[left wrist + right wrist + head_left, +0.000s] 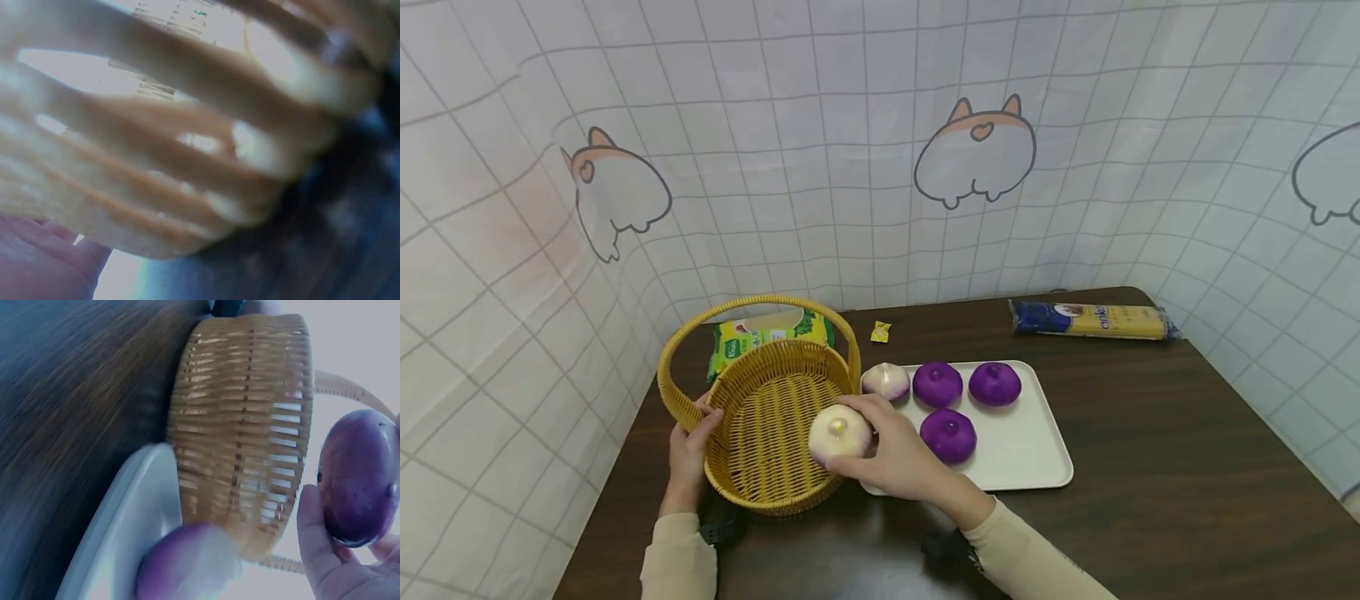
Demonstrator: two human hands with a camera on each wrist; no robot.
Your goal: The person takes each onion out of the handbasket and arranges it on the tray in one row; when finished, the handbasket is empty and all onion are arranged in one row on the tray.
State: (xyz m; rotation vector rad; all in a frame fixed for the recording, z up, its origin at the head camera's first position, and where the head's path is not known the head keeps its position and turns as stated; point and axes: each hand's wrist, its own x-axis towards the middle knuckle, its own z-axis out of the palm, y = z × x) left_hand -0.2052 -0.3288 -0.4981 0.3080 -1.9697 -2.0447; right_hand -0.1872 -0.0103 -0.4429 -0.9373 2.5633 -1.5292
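A round yellow wicker basket [775, 433] with a tall hoop handle stands on the left of the table. My left hand [691, 446] grips its left rim near the handle's foot, thumb over the edge. In the left wrist view the basket's woven wall [187, 144] is blurred and close. Between thumb and fingers, my right hand [895, 450] holds a white-and-purple turnip [839, 435] over the basket's right rim. Its purple underside shows in the right wrist view, above rim height. Another white-topped turnip [886, 382] sits on the white tray [1022, 450], beside the basket.
Three purple turnip-shaped pieces [951, 435] also lie on the tray. Behind the basket is a green-and-yellow packet [737, 342], with a small yellow sachet [881, 332] to its right. A long blue-and-yellow pasta packet [1093, 321] lies at the back right. Gridded white curtain [820, 167] surrounds the table.
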